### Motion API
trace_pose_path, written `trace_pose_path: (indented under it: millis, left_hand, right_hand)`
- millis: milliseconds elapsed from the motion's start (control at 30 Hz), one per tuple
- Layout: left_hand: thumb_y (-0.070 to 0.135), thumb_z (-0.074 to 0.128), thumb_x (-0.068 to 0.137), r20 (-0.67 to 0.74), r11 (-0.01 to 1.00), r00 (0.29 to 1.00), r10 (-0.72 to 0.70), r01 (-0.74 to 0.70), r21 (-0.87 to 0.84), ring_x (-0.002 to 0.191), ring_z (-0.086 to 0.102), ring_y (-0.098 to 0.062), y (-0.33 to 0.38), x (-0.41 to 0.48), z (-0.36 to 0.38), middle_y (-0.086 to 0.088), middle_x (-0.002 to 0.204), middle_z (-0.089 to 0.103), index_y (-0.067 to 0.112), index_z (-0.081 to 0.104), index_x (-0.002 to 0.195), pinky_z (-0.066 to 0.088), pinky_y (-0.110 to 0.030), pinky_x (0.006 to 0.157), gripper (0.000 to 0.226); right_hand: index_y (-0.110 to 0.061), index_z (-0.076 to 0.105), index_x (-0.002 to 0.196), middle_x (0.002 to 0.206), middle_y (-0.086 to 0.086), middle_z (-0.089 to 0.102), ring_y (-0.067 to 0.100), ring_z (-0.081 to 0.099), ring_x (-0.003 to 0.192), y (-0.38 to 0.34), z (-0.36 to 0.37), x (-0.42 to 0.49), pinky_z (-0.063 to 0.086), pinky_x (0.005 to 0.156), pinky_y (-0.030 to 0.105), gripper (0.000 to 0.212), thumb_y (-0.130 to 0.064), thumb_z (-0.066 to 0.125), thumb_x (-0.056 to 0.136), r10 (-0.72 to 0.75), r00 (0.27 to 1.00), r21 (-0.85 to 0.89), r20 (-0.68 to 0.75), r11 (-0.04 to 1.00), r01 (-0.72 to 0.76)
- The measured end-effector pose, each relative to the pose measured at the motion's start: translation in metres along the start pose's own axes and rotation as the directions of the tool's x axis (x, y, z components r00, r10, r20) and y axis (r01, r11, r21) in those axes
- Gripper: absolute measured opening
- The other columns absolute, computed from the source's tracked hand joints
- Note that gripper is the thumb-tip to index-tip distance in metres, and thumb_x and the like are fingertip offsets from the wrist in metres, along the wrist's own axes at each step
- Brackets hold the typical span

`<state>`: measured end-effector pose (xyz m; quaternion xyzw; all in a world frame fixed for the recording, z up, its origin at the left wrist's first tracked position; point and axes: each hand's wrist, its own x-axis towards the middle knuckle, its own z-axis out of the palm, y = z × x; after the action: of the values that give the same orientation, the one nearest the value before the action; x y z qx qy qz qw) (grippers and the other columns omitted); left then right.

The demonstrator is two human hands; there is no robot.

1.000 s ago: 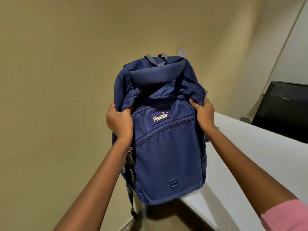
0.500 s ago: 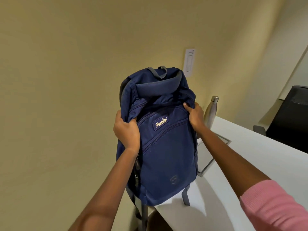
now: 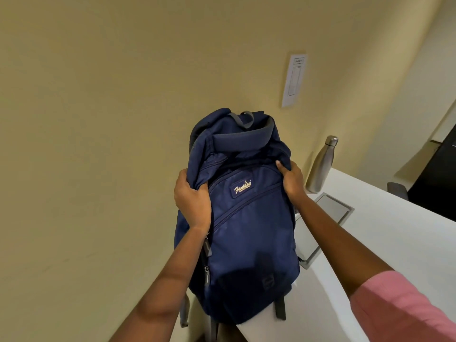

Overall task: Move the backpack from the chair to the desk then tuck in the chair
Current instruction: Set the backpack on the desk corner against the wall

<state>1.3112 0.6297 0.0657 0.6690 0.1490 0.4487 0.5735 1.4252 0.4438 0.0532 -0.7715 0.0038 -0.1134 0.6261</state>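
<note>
Both hands, left hand [image 3: 191,201] and right hand [image 3: 291,177], clench the backpack [image 3: 246,230] fabric; bag between them.

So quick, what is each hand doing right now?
Left hand: closed, gripping the backpack by its upper left side.
Right hand: closed, gripping the backpack's upper right side.
</note>
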Motion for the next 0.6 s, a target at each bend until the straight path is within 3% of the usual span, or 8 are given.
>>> trace_pose_path:
  millis: [67,167,267,367,467,567,600]
  left_hand:
    - [-0.009,0.053,0.076,0.012,1.0,1.0,0.002,-0.002,0.027,0.072,0.051,-0.022,-0.003,0.001,0.002,0.004,0.072,0.056,0.006,0.053,0.084,0.044,-0.016,0.066,0.017]
    - [-0.006,0.053,0.074,0.025,0.995,0.999,0.022,-0.024,0.096,0.096,0.054,-0.033,-0.007,-0.003,0.002,-0.017,0.101,0.061,0.0,0.051,0.103,0.045,-0.046,0.091,0.029]
    - [0.013,0.053,0.085,0.029,0.971,0.996,0.082,-0.087,0.221,0.113,0.048,-0.032,-0.015,-0.019,-0.002,-0.016,0.119,0.054,0.005,0.044,0.12,0.032,-0.041,0.1,0.036]
    - [0.036,0.04,0.092,0.103,0.895,0.983,0.155,-0.184,0.407,0.129,0.036,-0.032,-0.034,-0.047,-0.01,-0.018,0.138,0.042,0.007,0.028,0.135,0.028,-0.044,0.106,0.054]
    - [0.04,0.036,0.089,0.288,0.714,0.936,0.203,-0.343,0.611,0.138,0.018,-0.037,-0.062,-0.084,-0.024,-0.03,0.147,0.026,0.002,0.015,0.141,0.016,-0.049,0.113,0.068]
    - [0.04,0.045,0.084,0.625,0.395,0.742,0.243,-0.664,0.635,0.133,0.035,-0.037,-0.094,-0.126,-0.038,-0.026,0.141,0.038,0.003,0.032,0.136,0.032,-0.053,0.106,0.065]
    - [0.042,0.053,0.081,0.702,0.344,0.683,0.2,-0.72,0.602,0.129,0.042,-0.033,-0.103,-0.137,-0.041,-0.021,0.14,0.041,0.005,0.037,0.134,0.037,-0.053,0.102,0.067]
  right_hand:
    - [-0.003,0.052,0.118,0.118,0.015,0.059,0.029,0.054,0.108,0.004,-0.001,0.0,0.042,0.093,0.037,0.04,-0.033,0.049,0.092,0.006,1.0,-0.004,-0.002,1.0,-0.006]
    - [-0.007,0.047,0.123,0.122,0.012,0.057,0.027,0.053,0.111,0.01,-0.002,-0.006,0.041,0.096,0.038,0.042,-0.036,0.043,0.094,-0.019,1.0,-0.044,-0.009,0.999,0.018]
    - [-0.009,0.043,0.129,0.13,0.011,0.053,0.026,0.049,0.117,0.027,-0.002,-0.026,0.037,0.093,0.031,0.041,-0.035,0.038,0.096,-0.048,0.998,-0.064,-0.05,0.997,0.044]
    - [-0.015,0.04,0.133,0.134,0.009,0.05,0.022,0.047,0.118,0.053,0.0,-0.058,0.032,0.092,0.027,0.04,-0.031,0.039,0.096,-0.041,0.994,-0.058,-0.105,0.998,0.035]
    - [-0.017,0.031,0.139,0.143,0.009,0.041,0.025,0.041,0.128,0.084,0.004,-0.095,0.032,0.101,0.031,0.046,-0.028,0.042,0.095,0.037,0.988,-0.014,-0.152,0.999,-0.039]
    - [-0.012,0.032,0.138,0.142,0.014,0.042,0.033,0.04,0.129,0.119,0.008,-0.129,0.032,0.108,0.043,0.049,-0.029,0.045,0.094,0.214,0.959,0.009,-0.187,0.976,-0.216]
    - [-0.01,0.031,0.139,0.142,0.015,0.042,0.034,0.04,0.13,0.13,0.008,-0.14,0.032,0.11,0.047,0.05,-0.029,0.044,0.094,0.247,0.95,-0.024,-0.19,0.966,-0.256]
